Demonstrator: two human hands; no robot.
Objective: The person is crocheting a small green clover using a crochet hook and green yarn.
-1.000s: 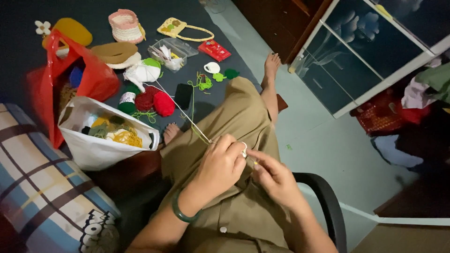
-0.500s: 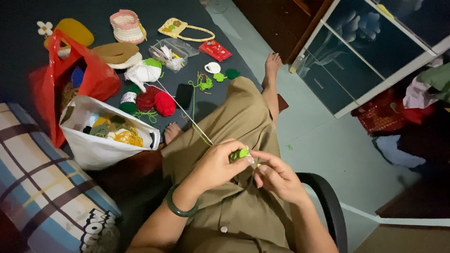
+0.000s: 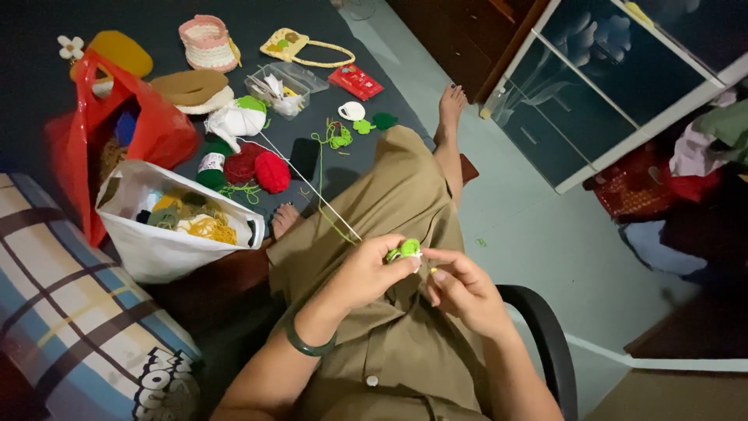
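A small green and white crochet piece [image 3: 406,249] sits pinched in the fingertips of my left hand [image 3: 366,273], held over my lap. My right hand [image 3: 466,288] is right beside it, fingers curled and pinched as if around a thin hook that I can barely make out. A green strand and a white strand of yarn [image 3: 327,210] run from the piece down to the dark floor mat [image 3: 312,164]. I wear a green bangle [image 3: 305,343] on my left wrist and olive-brown clothes.
On the mat lie red yarn balls [image 3: 261,168], a white bag of yarn [image 3: 167,226], a red plastic bag [image 3: 117,132], a clear box [image 3: 284,87], small crocheted baskets and pieces. A plaid cushion [image 3: 70,312] is at my left, a black chair arm [image 3: 545,335] at right.
The green crochet piece has come into plain view between my fingertips; one second ago my hands hid it. Both hands stay over my lap, barely shifted.
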